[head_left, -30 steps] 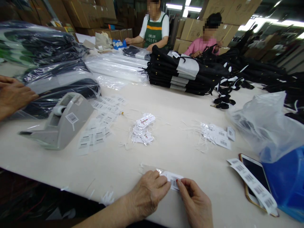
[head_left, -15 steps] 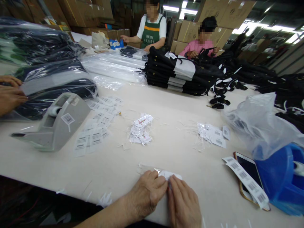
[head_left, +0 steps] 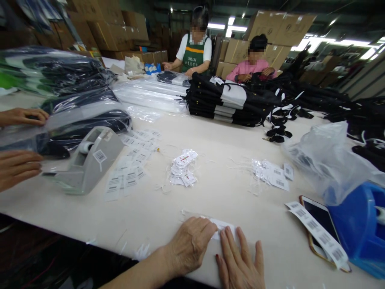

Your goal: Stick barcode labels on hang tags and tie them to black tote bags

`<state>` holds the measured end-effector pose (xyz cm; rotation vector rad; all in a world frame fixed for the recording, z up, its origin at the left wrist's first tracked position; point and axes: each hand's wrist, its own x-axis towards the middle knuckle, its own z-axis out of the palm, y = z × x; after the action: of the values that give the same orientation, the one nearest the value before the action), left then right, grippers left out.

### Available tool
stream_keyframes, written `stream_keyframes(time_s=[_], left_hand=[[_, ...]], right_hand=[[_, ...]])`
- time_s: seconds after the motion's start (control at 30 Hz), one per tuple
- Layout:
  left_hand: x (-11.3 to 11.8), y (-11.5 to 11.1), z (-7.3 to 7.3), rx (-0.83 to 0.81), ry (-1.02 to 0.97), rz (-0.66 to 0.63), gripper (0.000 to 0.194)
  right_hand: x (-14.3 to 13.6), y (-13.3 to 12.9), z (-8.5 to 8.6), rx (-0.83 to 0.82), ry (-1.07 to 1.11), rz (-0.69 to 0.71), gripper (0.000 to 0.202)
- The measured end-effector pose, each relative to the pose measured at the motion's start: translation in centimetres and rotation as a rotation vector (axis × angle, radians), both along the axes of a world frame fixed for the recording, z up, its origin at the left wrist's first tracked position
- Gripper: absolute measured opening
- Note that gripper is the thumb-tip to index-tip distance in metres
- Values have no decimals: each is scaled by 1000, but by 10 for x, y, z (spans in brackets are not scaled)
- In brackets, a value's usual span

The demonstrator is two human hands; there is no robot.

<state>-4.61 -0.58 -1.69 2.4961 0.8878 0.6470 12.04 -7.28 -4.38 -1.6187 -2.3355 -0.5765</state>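
Note:
Near the table's front edge a white tag (head_left: 223, 225) lies flat, its string trailing to the left. My left hand (head_left: 192, 243) is bent in a pinch at the tag's left part; what its fingertips hold, if anything, is hidden. Beside it my right hand (head_left: 240, 259) lies with fingers spread, its fingertips on the tag's lower right edge. Farther back are a pile of white tags with red print (head_left: 184, 166) and, to the right, a pile of barcode tags (head_left: 275, 174). Barcode stickers (head_left: 124, 172) are spread at the left.
A grey tape dispenser (head_left: 96, 164) stands at the left beside a co-worker's hands and bagged garments (head_left: 90, 104). Black garments (head_left: 228, 98) are stacked behind. At the right are a phone (head_left: 320, 214), a sticker strip (head_left: 319, 233), a blue dispenser (head_left: 351, 224) and a plastic bag (head_left: 319, 156).
My right hand's fingers have spread apart, and it has shifted slightly right. The co-worker's hands at the left have moved apart on the bagged garment. The view has shifted a little.

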Motion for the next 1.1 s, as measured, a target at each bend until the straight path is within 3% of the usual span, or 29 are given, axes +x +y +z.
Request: stream_keyframes(time_s=[0.1,0.2,0.3,0.53,0.8,1.1], left_hand=[[-10,5,12,-58,-22,39,25],[-27,15,25,-72,73,157,44],[-39,23,25,-106,184,189,58],[-39,23,13,-122,128,205,41],[-37,25,20,-164,115,194,35],[-23,33,28,-277,238,327,17]], right_hand=[[10,-4,-1,-35,39,-135,43],[13,-3,-6,-15,38,-248,52],[8,-1,-12,32,17,-278,56],[-19,4,-14,59,36,-290,54],[-35,18,-9,9,48,-197,50],[-29,19,-10,-14,98,-189,48]])
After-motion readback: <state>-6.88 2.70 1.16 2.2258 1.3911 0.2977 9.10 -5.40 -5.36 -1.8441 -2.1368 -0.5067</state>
